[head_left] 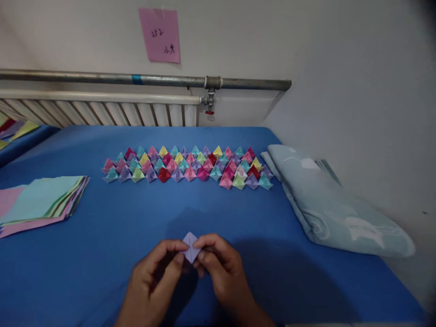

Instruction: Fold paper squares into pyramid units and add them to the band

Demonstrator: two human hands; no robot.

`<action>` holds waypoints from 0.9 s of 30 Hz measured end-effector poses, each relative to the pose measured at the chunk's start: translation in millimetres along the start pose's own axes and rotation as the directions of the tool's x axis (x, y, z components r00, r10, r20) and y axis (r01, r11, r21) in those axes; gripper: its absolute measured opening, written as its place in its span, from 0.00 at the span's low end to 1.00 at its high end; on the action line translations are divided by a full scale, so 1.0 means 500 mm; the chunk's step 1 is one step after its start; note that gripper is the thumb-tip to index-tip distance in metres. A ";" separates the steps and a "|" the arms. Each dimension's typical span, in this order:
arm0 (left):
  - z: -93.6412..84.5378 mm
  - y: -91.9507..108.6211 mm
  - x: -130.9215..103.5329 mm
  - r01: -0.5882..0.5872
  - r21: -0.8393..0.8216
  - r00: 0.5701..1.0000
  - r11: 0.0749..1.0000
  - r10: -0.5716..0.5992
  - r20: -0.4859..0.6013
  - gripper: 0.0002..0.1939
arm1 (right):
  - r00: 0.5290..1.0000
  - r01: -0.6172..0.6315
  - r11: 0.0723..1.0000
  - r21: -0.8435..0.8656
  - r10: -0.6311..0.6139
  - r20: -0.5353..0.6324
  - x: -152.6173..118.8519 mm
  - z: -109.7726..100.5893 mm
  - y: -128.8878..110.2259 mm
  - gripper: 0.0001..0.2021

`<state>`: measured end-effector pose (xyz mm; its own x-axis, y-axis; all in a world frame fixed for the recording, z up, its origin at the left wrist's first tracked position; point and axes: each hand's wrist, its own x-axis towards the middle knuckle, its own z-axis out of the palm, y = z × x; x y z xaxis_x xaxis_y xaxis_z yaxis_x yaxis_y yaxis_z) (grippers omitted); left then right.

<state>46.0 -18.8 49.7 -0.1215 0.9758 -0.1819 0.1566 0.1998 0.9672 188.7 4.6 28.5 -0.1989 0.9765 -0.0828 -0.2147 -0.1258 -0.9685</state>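
Note:
A small lavender folded paper (190, 249), diamond-shaped with a crease down its middle, is held up over the blue surface. My left hand (153, 272) pinches its left corner between thumb and index finger. On the right corner, my right hand (223, 268) has the same kind of pinch, with its other fingers curled beneath. Beyond the hands stand rows of folded paper boats (177, 174) in pink, teal, purple, yellow, green and red. The front row is short and sits at the right end.
A stack of coloured paper sheets (44, 200) lies at the left. The blue-covered surface (102, 272) reaches a radiator (119, 113) and pipe at the back. A folded pale blanket (327, 209) lies along the right wall. A pink note (159, 36) hangs above.

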 end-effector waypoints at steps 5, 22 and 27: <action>-0.014 -0.024 0.015 0.121 -0.142 0.991 0.983 -0.111 0.072 0.15 | 0.999 -0.041 0.997 0.062 0.040 0.020 0.002 0.007 -0.011 0.05; -0.029 -0.013 0.032 0.118 -0.090 0.982 0.989 -0.103 0.159 0.13 | 0.989 -0.129 0.989 0.072 0.123 0.083 0.000 0.014 0.022 0.14; -0.023 -0.016 0.024 0.051 -0.071 0.989 0.996 -0.041 0.144 0.12 | 0.991 -0.096 0.995 -0.015 0.097 0.092 -0.002 0.015 0.018 0.08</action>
<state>32.3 -9.8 41.9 0.0149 0.9695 -0.2448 0.0802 0.2429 0.9667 179.9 1.1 21.7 -0.3055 0.9396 -0.1544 -0.1800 -0.2162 -0.9596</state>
